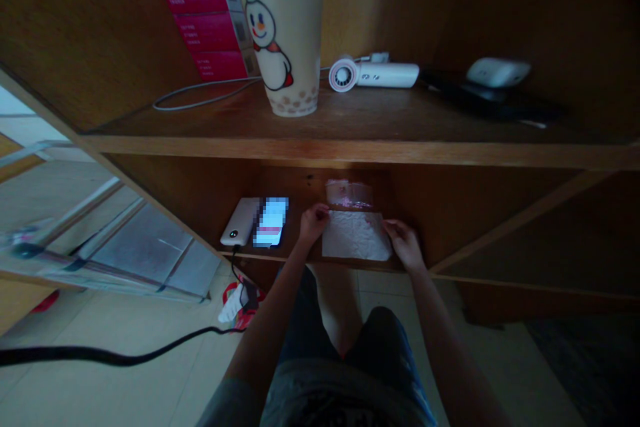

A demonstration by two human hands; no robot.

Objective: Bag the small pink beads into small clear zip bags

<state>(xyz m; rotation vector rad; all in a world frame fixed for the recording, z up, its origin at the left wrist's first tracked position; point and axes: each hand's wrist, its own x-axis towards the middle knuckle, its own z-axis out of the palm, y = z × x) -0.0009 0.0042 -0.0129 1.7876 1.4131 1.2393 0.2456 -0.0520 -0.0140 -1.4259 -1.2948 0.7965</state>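
Closest to us are our grey shirt (310, 403) and dark denim shorts (380, 347), with both bare arms reaching past them toward the lower wooden shelf (450, 217). Our left hand (314, 223) is curled, pinching the upper left edge of a crinkled white sheet (356, 237), and our right hand (405, 243) grips the sheet's right edge, so neither hand is open. The sheet lies flat on the shelf near its front edge. Just behind it rests a clear plastic bag (349, 193) with pink showing through.

Left of our left hand, a white power bank (239, 221) lies just beside a phone (270, 221) whose lit screen is pixelated. A black cable (233, 267) runs from the power bank down over the shelf's front edge.

On the upper shelf (350, 150), a stack of three magenta boxes (205, 20) stands behind a loop of white cable (200, 97). Beside them stands a tall plastic cup (285, 47) printed with a snowman, then a small white fan (373, 72). Further right, a white case (497, 72) sits on a dark object (480, 97). Below us, another black cable (100, 355) crosses the tiled floor (150, 380), and a red-and-white item (240, 303) lies near the shelf unit.
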